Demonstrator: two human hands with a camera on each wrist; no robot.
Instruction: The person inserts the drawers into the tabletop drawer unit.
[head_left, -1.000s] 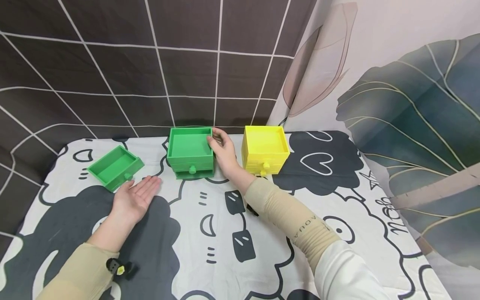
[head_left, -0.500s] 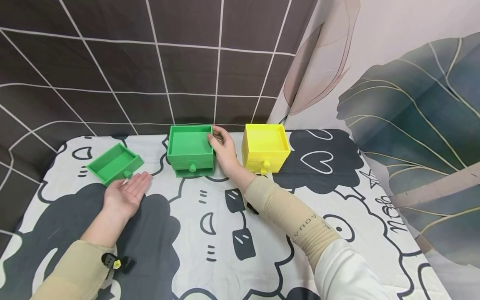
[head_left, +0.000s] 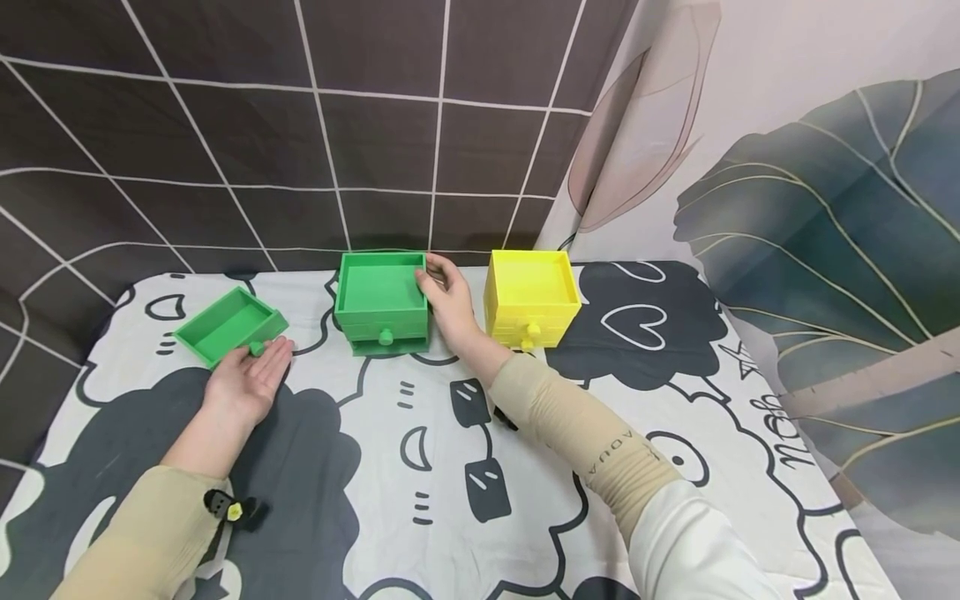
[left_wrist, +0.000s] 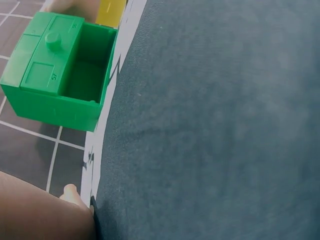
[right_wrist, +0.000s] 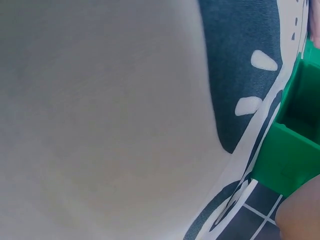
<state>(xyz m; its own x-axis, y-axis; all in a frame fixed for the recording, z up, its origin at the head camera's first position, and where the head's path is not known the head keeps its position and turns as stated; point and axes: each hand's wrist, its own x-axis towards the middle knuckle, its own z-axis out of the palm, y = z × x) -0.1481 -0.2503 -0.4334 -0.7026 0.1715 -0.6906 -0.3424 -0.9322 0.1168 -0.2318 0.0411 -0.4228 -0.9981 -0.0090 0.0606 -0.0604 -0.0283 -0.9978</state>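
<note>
a: where does the loose green drawer [head_left: 229,323] sit?

b: on the bench [head_left: 420,467], off to the left of the green cabinet [head_left: 381,302] and well apart from it, turned at an angle, with its knob [head_left: 257,347] facing the person. in the left wrist view it shows as an empty open tray [left_wrist: 65,70].

a: and the left hand [head_left: 251,383]?

b: palm up, its grip spread and relaxed, fingertips right at the knob. whether they touch it cannot be told from here. it holds nothing.

a: the right hand [head_left: 448,302]?

b: it grips the right top edge of the green cabinet, thumb on the rim, fingers curled round the side. the yellow cabinet [head_left: 531,297] stands just beside it on the right.

a: so how is this step done well?

b: as a judgement: the left hand does better to turn over and pinch the drawer by its side walls than to pull at the small knob, since the tray looks light and would swivel on the cloth. the empty slot seems to be the upper one, above the lower drawer's knob [head_left: 386,337], so the drawer wants squaring up to that opening before it goes near.

a: any risk?

b: the cabinet could slide back on the cloth if the right hand eases off, so it should press down firmly.
</note>
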